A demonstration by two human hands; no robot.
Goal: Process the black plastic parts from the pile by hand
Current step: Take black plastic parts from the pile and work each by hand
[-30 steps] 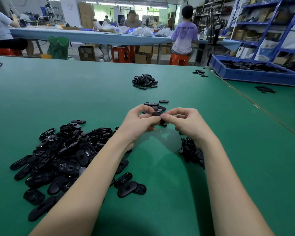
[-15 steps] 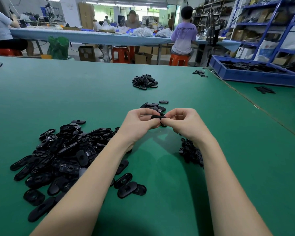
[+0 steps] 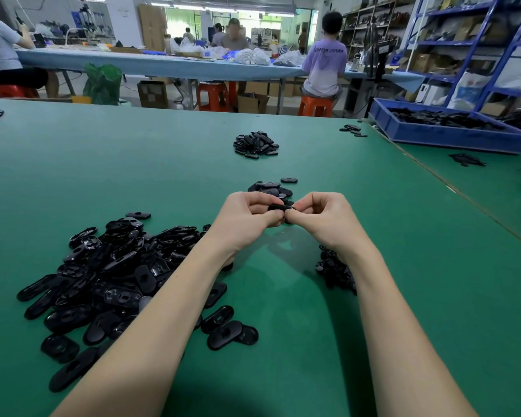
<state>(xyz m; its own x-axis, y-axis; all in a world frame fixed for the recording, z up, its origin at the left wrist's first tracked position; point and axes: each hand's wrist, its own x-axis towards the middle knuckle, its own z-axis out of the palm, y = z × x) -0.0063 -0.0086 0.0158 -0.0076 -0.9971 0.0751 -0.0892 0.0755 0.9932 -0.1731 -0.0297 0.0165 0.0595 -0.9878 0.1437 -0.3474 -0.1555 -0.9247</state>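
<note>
Left hand [image 3: 247, 219] and right hand [image 3: 322, 218] meet mid-table, fingers curled, both pinching one black part [image 3: 278, 207]. Main pile [image 3: 112, 272] lies toward the table's [image 3: 163, 164] near-left edge.

Bright, even overhead strip lighting from the ceiling; soft shadows under the forearms on the green table [image 3: 133, 176]; faint sheen on the black parts pile [image 3: 112, 266]; wide-angle bowing at edges; background workers slightly soft.

Black oval part [image 3: 278, 207] pinched btwn hands, big pile [image 3: 112, 272] left
</note>
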